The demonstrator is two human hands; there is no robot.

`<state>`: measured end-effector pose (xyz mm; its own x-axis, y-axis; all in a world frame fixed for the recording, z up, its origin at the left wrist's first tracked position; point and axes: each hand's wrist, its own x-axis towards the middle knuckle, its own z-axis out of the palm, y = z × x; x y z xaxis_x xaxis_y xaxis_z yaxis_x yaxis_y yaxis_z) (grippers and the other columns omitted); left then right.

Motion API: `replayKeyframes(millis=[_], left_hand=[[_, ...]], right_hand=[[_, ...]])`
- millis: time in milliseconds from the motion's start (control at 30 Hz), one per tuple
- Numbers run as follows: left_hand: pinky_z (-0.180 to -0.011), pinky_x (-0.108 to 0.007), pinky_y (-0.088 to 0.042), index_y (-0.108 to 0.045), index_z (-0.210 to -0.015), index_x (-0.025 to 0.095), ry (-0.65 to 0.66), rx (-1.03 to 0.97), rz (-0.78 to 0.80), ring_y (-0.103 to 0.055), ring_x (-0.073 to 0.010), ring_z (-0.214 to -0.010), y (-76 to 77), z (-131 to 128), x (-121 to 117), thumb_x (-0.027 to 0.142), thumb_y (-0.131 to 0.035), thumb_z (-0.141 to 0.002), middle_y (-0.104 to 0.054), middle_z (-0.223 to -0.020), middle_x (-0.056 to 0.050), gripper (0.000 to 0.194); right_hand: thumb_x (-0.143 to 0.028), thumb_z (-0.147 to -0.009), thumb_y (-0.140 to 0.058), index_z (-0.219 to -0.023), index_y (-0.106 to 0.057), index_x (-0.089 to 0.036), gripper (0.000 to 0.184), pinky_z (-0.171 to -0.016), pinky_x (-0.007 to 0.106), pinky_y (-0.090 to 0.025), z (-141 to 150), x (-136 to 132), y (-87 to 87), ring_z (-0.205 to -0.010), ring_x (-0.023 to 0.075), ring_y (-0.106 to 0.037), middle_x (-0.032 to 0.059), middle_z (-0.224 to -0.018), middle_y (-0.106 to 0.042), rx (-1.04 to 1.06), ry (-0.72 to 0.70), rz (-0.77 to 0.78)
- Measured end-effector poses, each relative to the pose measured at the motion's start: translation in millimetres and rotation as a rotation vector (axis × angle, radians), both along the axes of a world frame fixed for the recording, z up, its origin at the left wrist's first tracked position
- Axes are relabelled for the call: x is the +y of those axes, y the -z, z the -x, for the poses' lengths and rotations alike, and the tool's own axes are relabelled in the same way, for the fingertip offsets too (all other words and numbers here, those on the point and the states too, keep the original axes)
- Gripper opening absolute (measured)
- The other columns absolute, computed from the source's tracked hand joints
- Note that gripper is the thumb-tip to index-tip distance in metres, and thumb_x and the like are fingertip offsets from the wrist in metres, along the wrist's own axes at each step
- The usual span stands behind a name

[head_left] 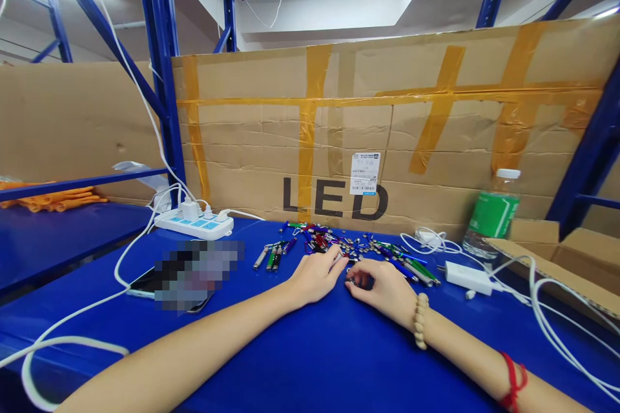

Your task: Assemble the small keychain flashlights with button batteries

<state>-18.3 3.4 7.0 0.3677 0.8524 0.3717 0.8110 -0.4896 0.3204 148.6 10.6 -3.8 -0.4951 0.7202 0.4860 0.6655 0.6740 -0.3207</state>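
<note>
My left hand (317, 276) reaches to the near edge of a pile of small shiny metal parts (356, 245), its thumb and fingers closed together. Whatever is between those fingertips is too small to make out. Just to the right, my right hand (382, 287) is curled with thumb and fingertips pinched low over the blue tabletop; a small dark bit shows at the tips, its kind unclear. The fingertips of both hands are close but apart. Several slim coloured metal tubes (274, 257) lie in a row left of the pile. More such tubes (419, 268) are heaped beyond my right hand.
A white power strip (196, 224) and a partly blurred phone (145, 282) lie at left, with white cables around. At right are a white adapter (468, 277), a green-labelled bottle (491, 219) and an open cardboard box (576, 258). A tall cardboard sheet (252, 155) closes the back.
</note>
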Motion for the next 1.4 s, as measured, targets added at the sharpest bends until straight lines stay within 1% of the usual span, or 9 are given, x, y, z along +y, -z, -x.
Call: replayKeyframes(millis=[233,567,767,900,967,1100,1200,1267,1400], left_hand=[[-0.056,-0.026,-0.037,-0.049,-0.085,0.022,0.025,0.137,-0.004,-0.063,-0.0231,-0.071,2.3,-8.0,-9.9,0.037,-0.028,-0.09,-0.065,-0.076,-0.005,0.026],[-0.054,-0.024,-0.035,-0.051,-0.082,0.023,0.087,0.017,0.007,-0.06,-0.0188,-0.067,0.9,-15.5,-22.7,0.037,-0.032,-0.089,-0.064,-0.074,-0.001,0.025],[-0.057,-0.025,-0.035,-0.05,-0.081,0.023,-0.001,-0.021,0.054,-0.06,-0.0199,-0.073,3.4,-14.6,-17.6,0.037,-0.03,-0.09,-0.065,-0.08,-0.001,0.026],[-0.06,-0.027,-0.038,-0.051,-0.085,0.022,-0.014,0.098,0.068,-0.06,-0.0227,-0.079,5.9,-14.7,-14.5,0.038,-0.03,-0.09,-0.065,-0.085,-0.004,0.026],[-0.063,-0.028,-0.04,-0.051,-0.089,0.022,0.012,0.156,0.06,-0.06,-0.024,-0.083,6.6,-15.0,-13.6,0.038,-0.027,-0.09,-0.065,-0.089,-0.006,0.028],[-0.063,-0.029,-0.041,-0.049,-0.093,0.022,0.047,0.181,0.059,-0.06,-0.0249,-0.084,6.8,-14.6,-11.9,0.039,-0.023,-0.091,-0.064,-0.091,-0.007,0.031],[-0.062,-0.028,-0.04,-0.047,-0.094,0.023,0.052,0.109,0.067,-0.06,-0.023,-0.081,6.2,-13.8,-10.3,0.038,-0.023,-0.091,-0.064,-0.09,-0.005,0.029],[-0.061,-0.025,-0.039,-0.046,-0.088,0.022,0.074,0.02,0.085,-0.059,-0.0193,-0.073,5.4,-13.5,-9.0,0.038,-0.024,-0.091,-0.062,-0.08,-0.002,0.027],[-0.06,-0.022,-0.038,-0.041,-0.076,0.02,0.207,-0.193,0.136,-0.052,-0.0125,-0.058,4.9,-13.5,-5.8,0.035,-0.028,-0.091,-0.05,-0.06,0.004,0.024]], right_hand=[[-0.021,-0.066,-0.058,-0.07,-0.065,-0.017,0.009,-0.054,0.023,-0.047,-3.9,1.8,-3.1,-0.055,0.0122,-0.059,0.0009,-0.061,-0.065,0.249,-0.003,0.081],[-0.029,-0.051,-0.074,-0.065,-0.064,-0.012,0.024,-0.045,0.021,-0.049,-6.4,5.6,-2.2,-0.046,0.0098,-0.058,0.0013,-0.056,-0.065,0.698,-0.013,0.606],[-0.016,-0.063,-0.07,-0.06,-0.06,-0.011,0.012,-0.047,0.014,-0.05,-0.9,0.0,-9.1,-0.048,0.0072,-0.06,0.0009,-0.051,-0.064,0.952,0.074,0.847],[-0.009,-0.07,-0.064,-0.06,-0.055,-0.012,0.014,-0.044,0.013,-0.05,1.4,-3.8,-12.3,-0.045,0.0072,-0.06,0.0009,-0.049,-0.062,1.017,0.061,0.918],[-0.007,-0.07,-0.064,-0.071,-0.058,-0.012,0.007,-0.043,0.013,-0.05,1.8,-4.4,-12.1,-0.043,0.0071,-0.059,-0.0001,-0.049,-0.063,1.031,0.047,0.927],[-0.01,-0.074,-0.061,-0.088,-0.064,-0.011,0.014,-0.046,0.011,-0.049,0.4,-4.5,-10.9,-0.045,0.0048,-0.058,0.0004,-0.055,-0.065,1.014,-0.006,0.961],[-0.013,-0.075,-0.062,-0.08,-0.067,-0.011,0.008,-0.048,0.009,-0.049,-1.4,-4.3,-10.6,-0.05,0.0036,-0.059,0.0017,-0.062,-0.067,1.06,-0.041,0.997],[-0.012,-0.073,-0.064,-0.078,-0.068,-0.012,0.007,-0.049,0.009,-0.049,-2.4,-4.0,-10.3,-0.052,0.0035,-0.06,0.001,-0.065,-0.067,1.111,-0.034,1.017],[-0.009,-0.068,-0.068,-0.071,-0.067,-0.012,0.004,-0.048,0.009,-0.048,-3.9,-3.6,-9.8,-0.053,0.0036,-0.06,-0.0001,-0.061,-0.066,1.14,-0.013,0.999]])
